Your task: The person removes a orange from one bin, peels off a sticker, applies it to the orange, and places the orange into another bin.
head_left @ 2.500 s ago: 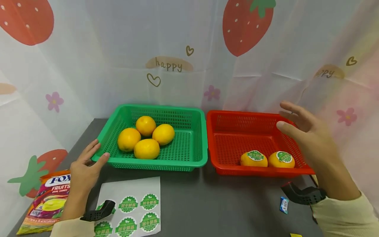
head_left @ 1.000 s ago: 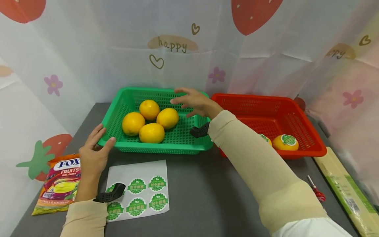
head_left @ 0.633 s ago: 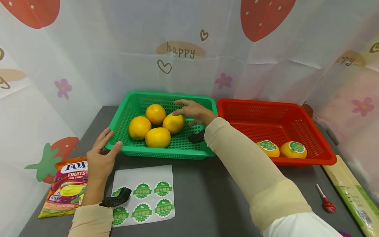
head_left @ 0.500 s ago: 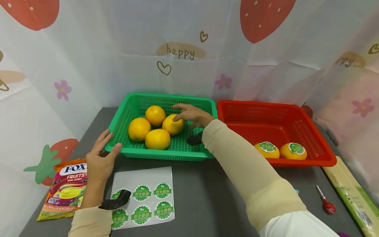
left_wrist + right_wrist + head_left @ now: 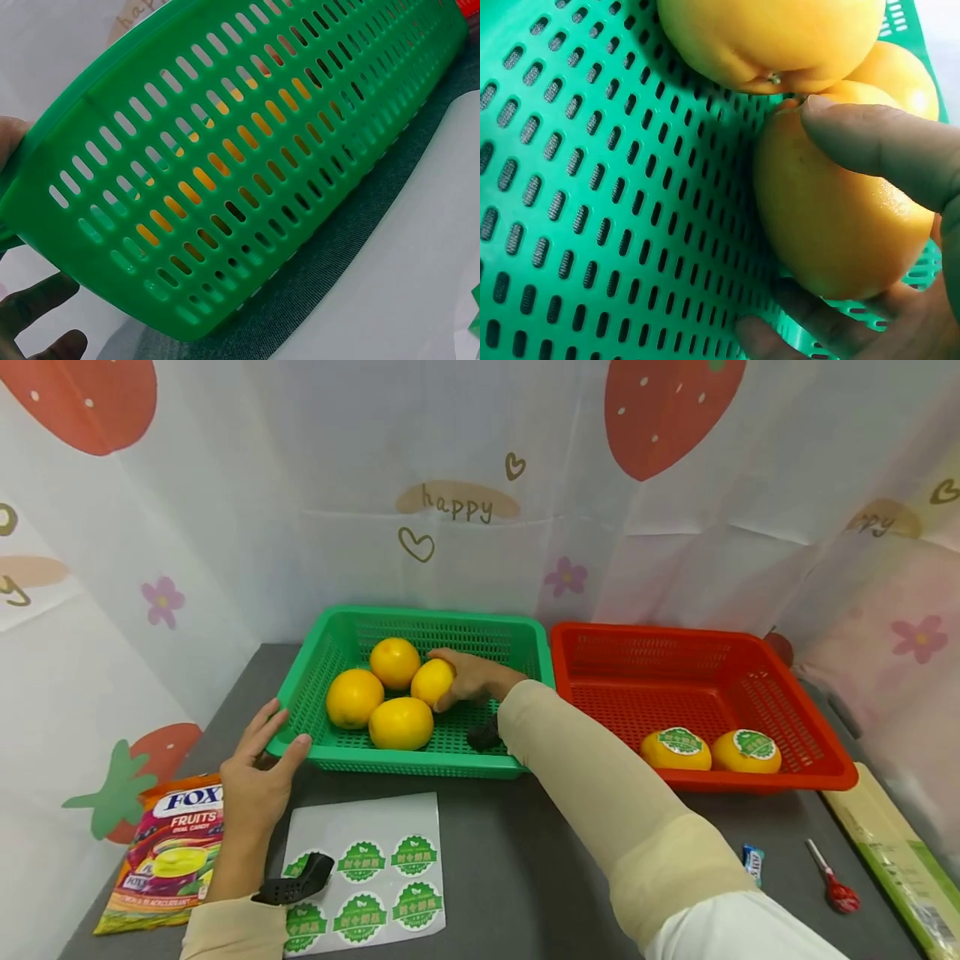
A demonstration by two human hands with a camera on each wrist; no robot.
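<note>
A green basket (image 5: 517,643) holds several plain oranges. My right hand (image 5: 452,682) reaches into it and grips the rightmost orange (image 5: 431,680), which lies on the basket floor against its neighbours. In the right wrist view the thumb (image 5: 885,142) lies over this orange (image 5: 825,217) and fingers (image 5: 802,322) curl beneath it; another orange (image 5: 772,37) touches it. My left hand (image 5: 279,735) rests against the basket's front left corner with straight fingers. The left wrist view shows the green basket's wall (image 5: 225,172) close up, with my fingers (image 5: 37,307) beside it.
A red basket (image 5: 795,772) to the right holds two oranges (image 5: 675,749) with green stickers. A sheet of green stickers (image 5: 375,868) lies in front, a candy bag (image 5: 161,852) at the left, a small wrapped sweet (image 5: 752,862) and a red lollipop (image 5: 832,885) at the right.
My right arm crossed from the red basket to the green one, lowered, and its fingers closed round the rightmost orange. My left hand stayed at the basket corner.
</note>
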